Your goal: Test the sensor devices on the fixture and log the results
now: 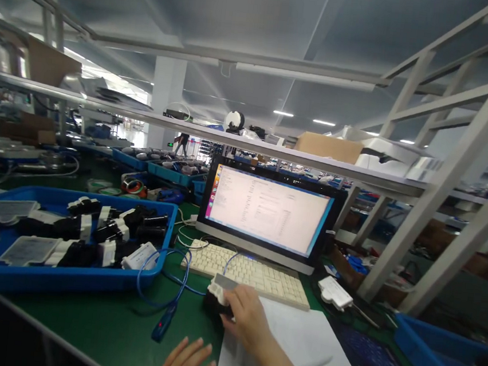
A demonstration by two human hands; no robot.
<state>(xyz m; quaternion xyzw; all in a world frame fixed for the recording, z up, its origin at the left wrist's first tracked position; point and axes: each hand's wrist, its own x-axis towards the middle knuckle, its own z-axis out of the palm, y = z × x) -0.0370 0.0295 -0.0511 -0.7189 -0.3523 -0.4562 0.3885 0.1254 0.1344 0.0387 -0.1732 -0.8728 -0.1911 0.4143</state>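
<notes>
My right hand (245, 315) is closed around a small black and white device (218, 297) that rests on the green table in front of the keyboard (257, 272). A blue cable (161, 278) loops from near the device to a blue plug (163, 325) on the table. My left hand (187, 363) lies flat on the table at the bottom edge, fingers stretched out, holding nothing. A lit monitor (269, 209) stands behind the keyboard.
A blue tray (66, 278) on the left holds several black and white devices and grey plates. White paper (297, 343) lies under my right arm. A white adapter (335, 292) sits right of the keyboard. Another blue tray (443, 357) is at the right. A shelf runs overhead.
</notes>
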